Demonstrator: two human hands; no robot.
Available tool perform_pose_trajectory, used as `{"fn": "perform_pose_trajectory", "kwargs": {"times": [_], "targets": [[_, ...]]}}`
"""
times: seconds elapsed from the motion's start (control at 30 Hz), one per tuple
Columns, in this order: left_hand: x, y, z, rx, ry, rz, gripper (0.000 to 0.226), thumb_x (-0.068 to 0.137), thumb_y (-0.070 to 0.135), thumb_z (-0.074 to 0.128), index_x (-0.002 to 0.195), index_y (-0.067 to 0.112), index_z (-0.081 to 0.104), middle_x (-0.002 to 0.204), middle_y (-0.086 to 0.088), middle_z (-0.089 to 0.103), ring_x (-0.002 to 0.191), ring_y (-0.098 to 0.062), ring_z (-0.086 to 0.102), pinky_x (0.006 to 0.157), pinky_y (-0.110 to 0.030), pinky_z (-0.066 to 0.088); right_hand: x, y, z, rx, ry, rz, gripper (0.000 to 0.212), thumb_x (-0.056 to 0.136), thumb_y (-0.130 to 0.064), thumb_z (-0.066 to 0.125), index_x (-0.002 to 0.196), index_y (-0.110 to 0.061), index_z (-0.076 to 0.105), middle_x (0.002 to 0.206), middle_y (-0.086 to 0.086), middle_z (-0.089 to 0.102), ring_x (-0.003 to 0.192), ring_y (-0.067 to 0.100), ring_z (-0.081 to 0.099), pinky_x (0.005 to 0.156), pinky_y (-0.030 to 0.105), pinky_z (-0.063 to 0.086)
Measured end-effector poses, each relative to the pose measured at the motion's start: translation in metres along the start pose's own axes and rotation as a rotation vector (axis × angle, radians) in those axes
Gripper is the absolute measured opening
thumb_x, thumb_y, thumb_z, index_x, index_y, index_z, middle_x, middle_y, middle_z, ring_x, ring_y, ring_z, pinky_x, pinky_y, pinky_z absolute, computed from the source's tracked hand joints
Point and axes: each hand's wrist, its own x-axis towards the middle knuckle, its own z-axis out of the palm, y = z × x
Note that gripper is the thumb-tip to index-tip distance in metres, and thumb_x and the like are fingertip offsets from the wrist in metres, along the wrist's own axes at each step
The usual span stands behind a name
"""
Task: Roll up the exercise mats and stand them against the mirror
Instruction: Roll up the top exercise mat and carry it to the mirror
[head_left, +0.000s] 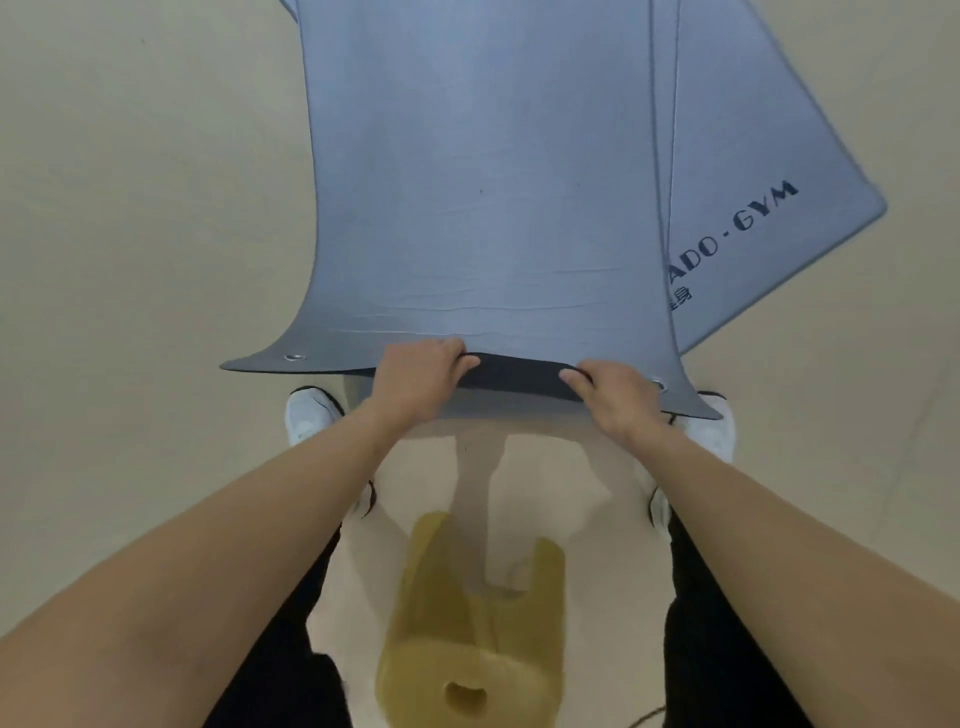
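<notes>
Mat (483, 182) edge gripped by left hand (415, 382) and right hand (618, 397).

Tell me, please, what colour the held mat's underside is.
The underside looks black; head view.

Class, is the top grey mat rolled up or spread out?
Spread out: the mat lies flat; left hand and right hand grip its lifted near edge.

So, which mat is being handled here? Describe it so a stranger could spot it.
On the beige floor, two grey-blue mats lie overlapped. The one meant is the upper mat, its near edge gripped by the left hand and right hand. Unlike the lower mat to its right, it shows no printed lettering.
</notes>
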Motion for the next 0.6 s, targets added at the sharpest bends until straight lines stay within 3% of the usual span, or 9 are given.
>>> {"fn": "perform_pose_trajectory", "kwargs": {"times": [0.07, 0.13, 0.2, 0.27, 0.33, 0.47, 0.53, 0.6], "targets": [[-0.019, -0.023, 0.006, -0.066, -0.087, 0.037, 0.045, 0.108, 0.053, 0.038, 0.107, 0.017, 0.064, 0.096, -0.007, 0.073, 0.09, -0.033, 0.067, 0.065, -0.037, 0.037, -0.019, -0.019, 0.023, 0.002, -0.064, 0.035, 0.047, 0.107, -0.051, 0.042, 0.082, -0.014, 0.057, 0.082, 0.005, 0.062, 0.081, 0.03, 0.058, 0.065, 0.038, 0.036], [-0.039, -0.041, 0.022, -0.103, -0.06, 0.097, 0.038, 0.107, 0.051, 0.044, 0.114, 0.019, 0.066, 0.095, -0.005, 0.074, 0.088, -0.032, 0.069, 0.064, -0.037, 0.042, -0.03, -0.031, 0.041, 0.012, -0.141, 0.069, 0.049, 0.107, -0.052, 0.042, 0.077, -0.017, 0.057, 0.077, 0.003, 0.061, 0.08, 0.03, 0.06, 0.065, 0.038, 0.038], [-0.052, -0.059, 0.04, -0.075, 0.094, 0.197, 0.028, 0.103, 0.038, 0.058, 0.12, 0.018, 0.067, 0.101, -0.007, 0.075, 0.091, -0.033, 0.071, 0.069, -0.039, 0.052, -0.022, -0.034, 0.05, -0.008, -0.213, 0.063, 0.047, 0.106, -0.053, 0.044, 0.072, -0.022, 0.055, 0.076, 0.0, 0.058, 0.081, 0.029, 0.06, 0.066, 0.038, 0.041], [-0.06, -0.073, 0.072, 0.019, 0.267, 0.275, 0.029, 0.097, 0.025, 0.068, 0.124, 0.015, 0.067, 0.119, -0.011, 0.073, 0.107, -0.034, 0.069, 0.087, -0.045, 0.052, 0.002, -0.034, 0.052, -0.066, -0.244, 0.033, 0.044, 0.105, -0.053, 0.046, 0.072, -0.026, 0.055, 0.079, -0.002, 0.058, 0.086, 0.029, 0.061, 0.072, 0.039, 0.044], [-0.06, -0.082, 0.104, 0.087, 0.324, 0.355, 0.042, 0.095, 0.03, 0.069, 0.133, 0.016, 0.064, 0.137, -0.014, 0.064, 0.124, -0.036, 0.061, 0.102, -0.048, 0.045, 0.031, -0.03, 0.057, -0.124, -0.25, 0.007, 0.041, 0.104, -0.055, 0.047, 0.077, -0.026, 0.058, 0.081, -0.003, 0.058, 0.09, 0.027, 0.061, 0.072, 0.037, 0.041], [-0.046, -0.079, 0.157, 0.181, 0.095, 0.297, 0.097, 0.085, 0.065, 0.068, 0.162, 0.019, 0.028, 0.165, -0.014, 0.032, 0.149, -0.04, 0.033, 0.124, -0.057, 0.022, 0.083, -0.009, 0.08, -0.246, -0.229, -0.013, 0.042, 0.105, -0.057, 0.045, 0.087, -0.023, 0.063, 0.096, 0.002, 0.062, 0.098, 0.03, 0.059, 0.075, 0.036, 0.039], [-0.027, -0.071, 0.178, 0.213, 0.065, 0.244, 0.112, 0.081, 0.073, 0.066, 0.165, 0.02, 0.015, 0.171, -0.013, 0.02, 0.155, -0.039, 0.021, 0.127, -0.06, 0.007, 0.102, 0.003, 0.093, -0.291, -0.192, -0.006, 0.045, 0.105, -0.057, 0.043, 0.097, -0.02, 0.068, 0.107, 0.006, 0.066, 0.106, 0.033, 0.061, 0.079, 0.038, 0.04], [-0.007, -0.064, 0.193, 0.198, 0.079, 0.203, 0.12, 0.075, 0.078, 0.067, 0.165, 0.019, 0.013, 0.17, -0.011, 0.022, 0.156, -0.039, 0.019, 0.127, -0.06, 0.001, 0.115, 0.015, 0.106, -0.375, -0.103, -0.012, 0.048, 0.105, -0.058, 0.04, 0.109, -0.02, 0.069, 0.115, 0.009, 0.069, 0.111, 0.035, 0.06, 0.09, 0.043, 0.038]]}}
